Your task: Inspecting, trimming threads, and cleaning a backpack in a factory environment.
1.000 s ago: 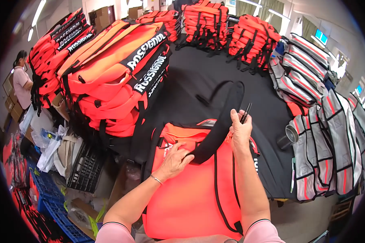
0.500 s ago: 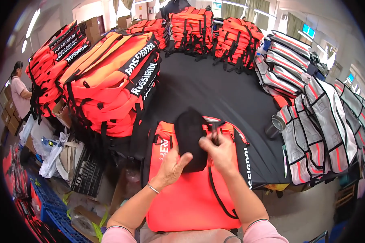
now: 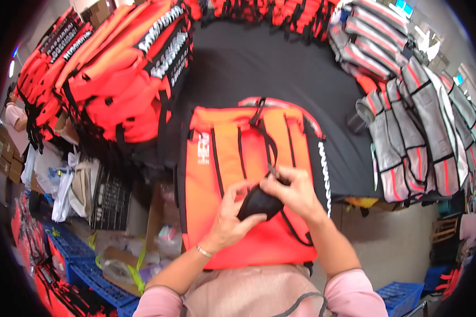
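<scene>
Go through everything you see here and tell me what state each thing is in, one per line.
Black strap: rolled into a bundle, held in both hands.
Left hand: closed on the bundle.
Right hand: closed on the bundle.
Orange backpack: lying flat on the black table.
Grey vests: piled at the table's right edge.

Pink short sleeves cover both upper arms, and a thin bracelet [image 3: 203, 251] circles the left wrist.

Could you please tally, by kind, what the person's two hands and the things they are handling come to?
Hands: 2, left hand and right hand
Black rolled piece held between them: 1
Orange backpack lying flat beneath: 1
Total: 4
</scene>
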The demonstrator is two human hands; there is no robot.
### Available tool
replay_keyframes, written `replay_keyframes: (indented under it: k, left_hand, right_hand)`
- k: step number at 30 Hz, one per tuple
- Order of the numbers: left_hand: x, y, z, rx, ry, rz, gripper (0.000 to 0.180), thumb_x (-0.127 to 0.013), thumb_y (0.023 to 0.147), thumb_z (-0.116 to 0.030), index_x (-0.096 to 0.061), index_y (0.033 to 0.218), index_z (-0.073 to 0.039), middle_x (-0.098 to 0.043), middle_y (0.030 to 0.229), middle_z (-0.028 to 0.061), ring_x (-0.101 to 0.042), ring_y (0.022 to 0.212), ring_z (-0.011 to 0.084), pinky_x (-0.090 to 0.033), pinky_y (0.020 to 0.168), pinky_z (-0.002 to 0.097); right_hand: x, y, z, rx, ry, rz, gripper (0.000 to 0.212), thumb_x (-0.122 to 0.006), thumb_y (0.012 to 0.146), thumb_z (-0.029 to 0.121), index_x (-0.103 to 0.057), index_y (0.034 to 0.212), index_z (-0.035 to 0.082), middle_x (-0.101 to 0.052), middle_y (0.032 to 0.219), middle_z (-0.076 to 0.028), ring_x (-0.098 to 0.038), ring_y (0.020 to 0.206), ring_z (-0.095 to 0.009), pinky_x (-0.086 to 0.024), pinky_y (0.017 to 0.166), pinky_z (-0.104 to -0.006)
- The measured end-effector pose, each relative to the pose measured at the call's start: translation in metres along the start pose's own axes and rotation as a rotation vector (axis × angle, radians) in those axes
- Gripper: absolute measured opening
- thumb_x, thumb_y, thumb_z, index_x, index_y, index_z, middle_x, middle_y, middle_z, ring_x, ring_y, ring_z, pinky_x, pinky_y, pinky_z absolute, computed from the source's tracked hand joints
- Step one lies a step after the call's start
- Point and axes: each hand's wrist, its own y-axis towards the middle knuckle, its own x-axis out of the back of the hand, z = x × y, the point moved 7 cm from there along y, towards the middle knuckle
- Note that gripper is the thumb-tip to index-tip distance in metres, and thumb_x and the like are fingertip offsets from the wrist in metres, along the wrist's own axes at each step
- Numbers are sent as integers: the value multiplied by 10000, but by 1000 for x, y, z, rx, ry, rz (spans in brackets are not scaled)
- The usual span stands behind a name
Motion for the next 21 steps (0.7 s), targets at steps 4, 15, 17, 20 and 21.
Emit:
replay_keyframes:
  k: [4,15,17,20,21]
  left_hand:
    - [-4,1,8,-195,101,-123,332,-839,691,-75,-746,1010,-80,-581,1268,121,-534,1184,294,-404,1045,405]
    - [-23,-11,23,-299,119,-70,317,-862,664,-55,-762,961,-101,-691,994,48,-667,846,222,-554,762,360]
    - [-22,-15,29,-218,106,-66,314,-858,654,-42,-764,950,-90,-695,917,55,-665,772,204,-553,650,321]
    - [-27,-19,26,-305,239,-51,317,-837,644,-12,-764,943,-84,-694,882,60,-654,699,181,-532,568,287]
    - [-28,-19,26,-299,237,-45,317,-837,644,-12,-764,943,-84,-694,882,60,-654,699,181,-532,568,287]
  right_hand:
    - [-26,-4,-63,-471,563,119,226,-761,860,239,-646,852,44,-632,741,-9,-585,618,-81,-457,562,-236]
    - [42,-53,-53,-62,-5,-252,352,-603,987,291,-648,1103,-38,-636,871,-14,-573,783,-63,-478,692,-223]
    - [41,-75,-38,-115,-10,-287,300,-637,963,234,-647,1083,-41,-641,866,-17,-574,780,-63,-478,698,-221]
    - [42,-96,-33,-148,-128,-299,211,-695,911,125,-644,1035,-38,-648,843,-24,-580,765,-65,-479,699,-220]
    - [40,-99,-30,-127,-239,-271,181,-718,883,73,-642,1008,-33,-650,825,-28,-584,753,-66,-481,693,-221]
